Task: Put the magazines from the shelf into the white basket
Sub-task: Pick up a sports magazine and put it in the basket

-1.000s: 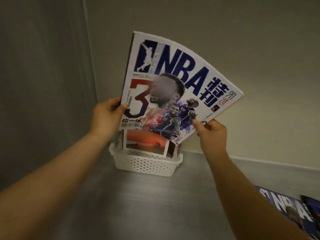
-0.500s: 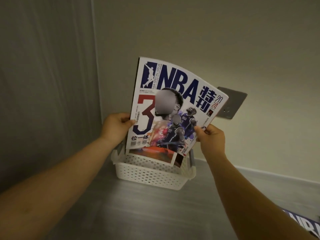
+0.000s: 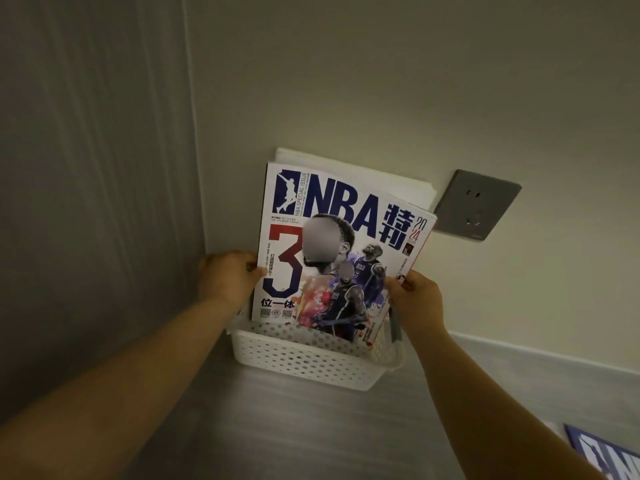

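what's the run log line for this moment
white NBA basketball magazine: upright, lower edge inside white perforated plastic basket | left hand grip: left edge | right hand grip: right edge | not yet released

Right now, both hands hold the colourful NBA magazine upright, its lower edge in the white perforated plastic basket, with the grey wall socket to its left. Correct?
No: the head view shows the grey wall socket to the right of the colourful NBA magazine, not its left. Otherwise yes: left hand and right hand grip its side edges, lower edge in the white perforated plastic basket.
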### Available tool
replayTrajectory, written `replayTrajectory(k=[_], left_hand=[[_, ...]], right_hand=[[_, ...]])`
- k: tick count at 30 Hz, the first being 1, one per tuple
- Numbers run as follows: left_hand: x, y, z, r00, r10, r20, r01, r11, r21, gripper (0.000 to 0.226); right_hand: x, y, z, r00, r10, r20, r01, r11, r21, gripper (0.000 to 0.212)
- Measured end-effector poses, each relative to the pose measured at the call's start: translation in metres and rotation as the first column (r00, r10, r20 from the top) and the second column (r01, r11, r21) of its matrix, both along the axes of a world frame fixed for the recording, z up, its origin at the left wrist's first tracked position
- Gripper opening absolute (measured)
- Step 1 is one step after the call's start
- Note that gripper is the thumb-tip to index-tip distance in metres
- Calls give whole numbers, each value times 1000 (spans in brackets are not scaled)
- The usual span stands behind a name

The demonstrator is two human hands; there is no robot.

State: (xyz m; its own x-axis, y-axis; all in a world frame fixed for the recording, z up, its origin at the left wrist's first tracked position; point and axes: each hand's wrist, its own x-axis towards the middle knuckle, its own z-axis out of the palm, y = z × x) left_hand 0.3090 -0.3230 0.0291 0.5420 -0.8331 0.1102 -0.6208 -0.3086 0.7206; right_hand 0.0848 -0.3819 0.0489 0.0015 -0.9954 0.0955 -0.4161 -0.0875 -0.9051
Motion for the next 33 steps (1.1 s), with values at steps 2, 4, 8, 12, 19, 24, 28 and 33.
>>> replayTrajectory(k=[2,4,8,12,19,24,28,33], left_hand=[[0,-2,-1,1000,28,-3,-28,999,-39,30],[-4,-4,-1,997,0,-83,-9,995,-100,38],[-13,-11,0,992,-112,-49,103,983,-152,39],[-16,-20,1,984,-134,-122,118,984,-131,41],[-7,-22,-5,955,-239,-175,211,963,-169,40],[-6,-7,-5,958,-253,-132,226,956,-189,42],[-9,24,-5,988,-135,80,149,966,-212,44],[-40,82,1,983,-185,11,181,950,-252,40]], right_hand=[[4,-3,-2,999,-27,17,28,999,-20,18],[7,-4,-4,995,-84,50,85,996,-25,30],[14,-3,-10,992,-99,80,100,995,-17,43],[22,-5,-16,996,-12,87,13,1000,-7,49],[15,-4,-20,994,85,68,-80,994,-78,54],[-3,-2,-16,993,90,-72,-95,993,-72,55],[-23,7,-13,991,-4,-135,5,1000,7,56],[-63,39,-19,967,-9,-254,-1,999,-41,41]])
